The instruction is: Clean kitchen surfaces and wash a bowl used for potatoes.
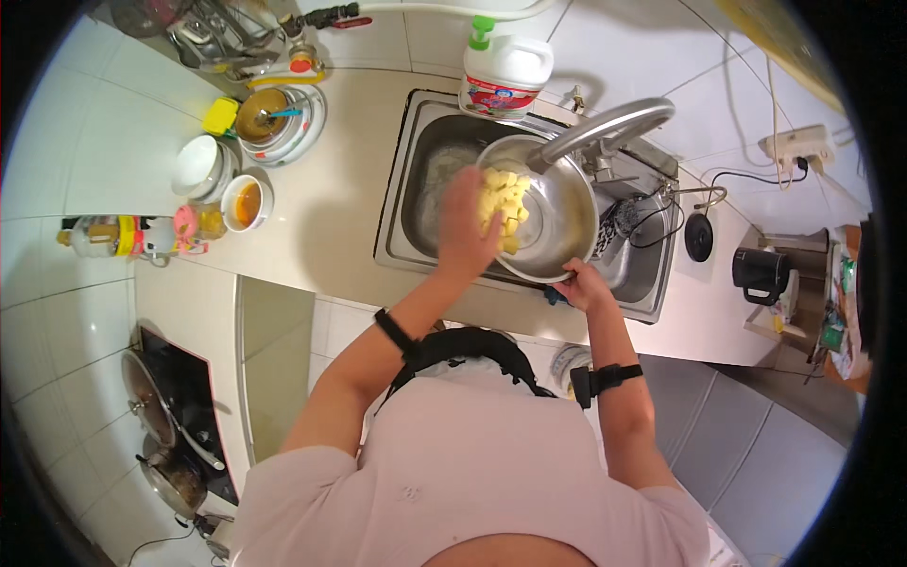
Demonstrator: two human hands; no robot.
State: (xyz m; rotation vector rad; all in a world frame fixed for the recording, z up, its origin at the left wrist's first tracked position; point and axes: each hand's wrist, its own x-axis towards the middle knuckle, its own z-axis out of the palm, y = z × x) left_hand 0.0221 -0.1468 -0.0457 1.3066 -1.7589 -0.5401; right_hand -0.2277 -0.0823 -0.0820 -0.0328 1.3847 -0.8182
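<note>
A stainless steel bowl is held over the double sink, under the faucet. Pale yellow cut chunks, perhaps potato, are heaped against the bowl's left side. My right hand grips the near right rim, thumb on top. Motion blurs my left hand, which lies across the left rim with its thumb against the chunks. Its fingers are partly unclear, so whether it grips the rim cannot be told. Part of the bowl's far rim is hidden by the curved metal faucet.
The sink's left basin lies beside the bowl. Behind it stands a white detergent jug with a green pump. Stacked dishes and a bowl of orange liquid are on the left counter. A black kettle stands at right.
</note>
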